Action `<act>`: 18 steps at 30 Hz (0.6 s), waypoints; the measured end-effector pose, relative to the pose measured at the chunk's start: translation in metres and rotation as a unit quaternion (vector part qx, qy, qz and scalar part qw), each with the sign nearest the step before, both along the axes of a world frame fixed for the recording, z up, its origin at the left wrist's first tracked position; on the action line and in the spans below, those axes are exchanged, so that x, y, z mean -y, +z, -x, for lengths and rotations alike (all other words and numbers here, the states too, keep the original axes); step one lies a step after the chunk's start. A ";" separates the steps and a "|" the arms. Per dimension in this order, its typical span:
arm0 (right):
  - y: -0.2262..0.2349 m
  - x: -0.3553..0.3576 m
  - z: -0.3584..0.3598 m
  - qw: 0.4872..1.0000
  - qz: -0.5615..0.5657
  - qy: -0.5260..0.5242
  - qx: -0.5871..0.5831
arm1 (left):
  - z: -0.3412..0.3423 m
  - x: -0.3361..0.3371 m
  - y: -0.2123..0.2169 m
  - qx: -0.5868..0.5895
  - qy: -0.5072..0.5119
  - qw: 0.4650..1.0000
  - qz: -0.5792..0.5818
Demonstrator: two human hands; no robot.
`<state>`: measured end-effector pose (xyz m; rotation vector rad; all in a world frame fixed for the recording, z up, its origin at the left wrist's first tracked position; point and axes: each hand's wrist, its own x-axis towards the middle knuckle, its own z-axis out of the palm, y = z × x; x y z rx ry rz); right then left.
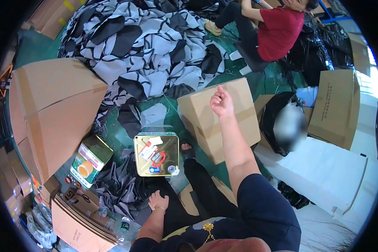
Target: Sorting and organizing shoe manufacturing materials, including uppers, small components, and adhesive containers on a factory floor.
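My right hand is stretched forward above a brown carton, its fingers curled closed. Whatever it may hold is too small or hidden to make out. My left hand lies on my dark trouser leg, fingers spread, with nothing seen in it. In front of me stands a square metal tin. On its top lie red-handled scissors, paper labels and a small round item. Dark cut fabric pieces are heaped left of my left hand.
A large pile of grey and black cut pieces covers the floor ahead. Another person in a red top sits at upper right. A big carton and a printed tin stand left; a black bag stands right.
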<state>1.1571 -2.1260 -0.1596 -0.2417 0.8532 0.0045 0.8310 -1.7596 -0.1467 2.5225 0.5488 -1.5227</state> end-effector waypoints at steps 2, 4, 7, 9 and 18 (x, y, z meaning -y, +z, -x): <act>-0.002 0.008 0.003 1.000 0.003 -0.007 -0.013 | 0.000 0.005 -0.001 -0.002 -0.003 1.000 -0.001; -0.002 0.014 0.005 1.000 0.001 -0.016 -0.002 | 0.001 0.007 -0.002 -0.003 -0.005 1.000 -0.003; 0.007 0.011 0.004 1.000 -0.002 -0.023 0.001 | 0.004 0.008 -0.004 -0.005 -0.006 1.000 -0.012; 0.012 0.012 0.004 1.000 0.002 -0.024 -0.006 | 0.004 0.008 -0.005 -0.006 0.001 1.000 -0.008; 0.018 0.025 -0.003 0.996 -0.036 -0.046 0.060 | 0.006 0.010 -0.006 0.001 0.014 1.000 0.000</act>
